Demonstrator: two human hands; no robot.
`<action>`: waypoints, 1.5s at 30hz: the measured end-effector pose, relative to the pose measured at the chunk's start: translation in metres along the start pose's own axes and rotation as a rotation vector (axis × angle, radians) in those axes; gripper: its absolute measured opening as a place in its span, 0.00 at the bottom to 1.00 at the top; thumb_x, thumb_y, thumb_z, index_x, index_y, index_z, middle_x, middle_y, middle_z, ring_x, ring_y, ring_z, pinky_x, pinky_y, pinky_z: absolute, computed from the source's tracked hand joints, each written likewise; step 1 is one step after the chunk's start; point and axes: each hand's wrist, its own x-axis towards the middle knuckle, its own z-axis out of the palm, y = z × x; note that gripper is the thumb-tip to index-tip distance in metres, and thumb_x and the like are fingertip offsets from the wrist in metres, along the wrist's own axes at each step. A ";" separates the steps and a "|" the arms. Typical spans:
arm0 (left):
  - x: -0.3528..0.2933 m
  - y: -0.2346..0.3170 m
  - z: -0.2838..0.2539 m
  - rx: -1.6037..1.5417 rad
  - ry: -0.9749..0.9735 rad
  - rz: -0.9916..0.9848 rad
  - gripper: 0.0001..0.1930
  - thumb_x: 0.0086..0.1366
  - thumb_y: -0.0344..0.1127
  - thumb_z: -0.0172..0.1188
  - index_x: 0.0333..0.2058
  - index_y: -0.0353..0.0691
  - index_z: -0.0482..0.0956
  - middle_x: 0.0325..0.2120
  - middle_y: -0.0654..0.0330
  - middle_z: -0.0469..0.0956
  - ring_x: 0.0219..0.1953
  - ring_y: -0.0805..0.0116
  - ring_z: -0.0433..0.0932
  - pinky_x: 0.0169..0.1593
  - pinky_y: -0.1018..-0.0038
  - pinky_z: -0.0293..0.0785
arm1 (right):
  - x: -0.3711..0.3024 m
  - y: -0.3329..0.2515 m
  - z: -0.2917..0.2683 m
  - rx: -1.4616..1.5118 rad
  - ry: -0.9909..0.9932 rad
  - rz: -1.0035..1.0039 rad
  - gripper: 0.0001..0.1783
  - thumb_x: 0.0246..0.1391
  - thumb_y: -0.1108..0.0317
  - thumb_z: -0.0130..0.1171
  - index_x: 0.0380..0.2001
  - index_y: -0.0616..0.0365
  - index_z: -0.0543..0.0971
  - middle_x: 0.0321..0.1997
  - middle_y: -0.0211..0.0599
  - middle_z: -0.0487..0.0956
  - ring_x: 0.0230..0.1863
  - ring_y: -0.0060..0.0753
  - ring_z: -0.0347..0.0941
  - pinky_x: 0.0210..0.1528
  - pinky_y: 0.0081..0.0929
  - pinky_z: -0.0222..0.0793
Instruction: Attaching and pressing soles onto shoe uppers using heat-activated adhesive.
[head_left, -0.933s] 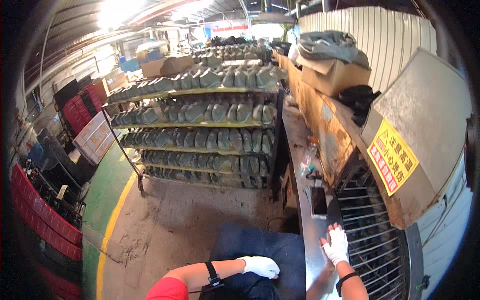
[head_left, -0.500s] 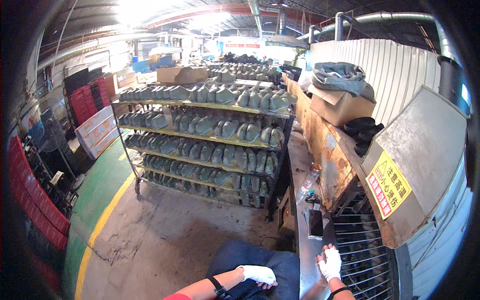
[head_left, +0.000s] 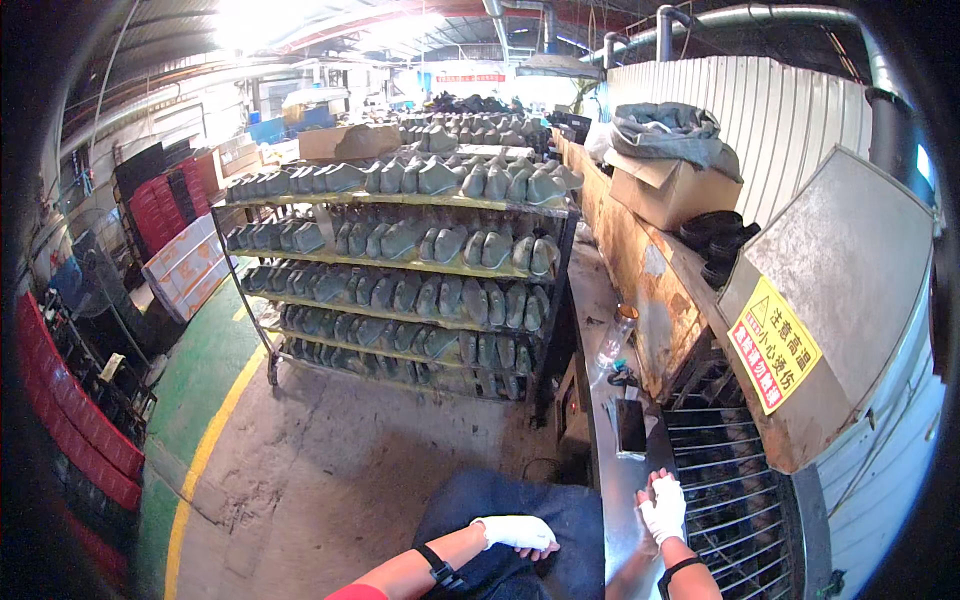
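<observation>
My left hand (head_left: 518, 533), in a white fingerless glove, rests over the dark blue cloth (head_left: 450, 505) across my lap. Its fingers are loosely bent and apart, and nothing shows in them. My right hand (head_left: 662, 508), gloved the same way, is at the edge of the metal ledge (head_left: 618, 505), beside a grate of metal bars (head_left: 735, 500). Its bare fingertips point away from me, slightly apart, with no object in them. Just beyond it on the ledge lies a black phone-like slab (head_left: 629, 427), with a dark flat strip (head_left: 660, 450) alongside.
A clear jar (head_left: 616, 335) stands farther along the ledge. Ahead is a rack (head_left: 400, 270) with several shelves of grey-green shoe-shaped forms. A tilted metal panel with a yellow warning label (head_left: 775, 345) overhangs the grate. A cardboard box (head_left: 660, 195) sits behind it.
The whole view has shifted slightly. My right hand has turned a little, its fingertips more visible and apart. My left hand stays over the dark cloth.
</observation>
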 end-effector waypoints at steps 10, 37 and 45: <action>0.002 0.002 -0.001 -0.076 -0.026 -0.008 0.22 0.75 0.57 0.62 0.33 0.44 0.86 0.29 0.66 0.86 0.21 0.79 0.77 0.25 0.79 0.70 | 0.004 -0.008 -0.008 -0.004 0.005 -0.016 0.31 0.50 0.56 0.75 0.56 0.57 0.83 0.68 0.54 0.79 0.70 0.63 0.72 0.73 0.52 0.66; -0.003 0.010 0.002 -0.070 0.006 -0.017 0.24 0.74 0.59 0.63 0.31 0.43 0.87 0.29 0.65 0.86 0.21 0.79 0.76 0.25 0.78 0.70 | 0.004 -0.004 -0.004 0.012 0.006 0.006 0.31 0.52 0.57 0.75 0.59 0.56 0.83 0.70 0.53 0.78 0.71 0.62 0.71 0.74 0.51 0.65; -0.003 0.010 0.002 -0.074 0.010 -0.015 0.22 0.75 0.56 0.62 0.31 0.44 0.86 0.29 0.65 0.86 0.20 0.79 0.76 0.25 0.79 0.70 | 0.004 -0.004 -0.004 -0.001 0.031 -0.031 0.31 0.52 0.56 0.74 0.59 0.56 0.83 0.69 0.53 0.78 0.71 0.61 0.71 0.74 0.51 0.66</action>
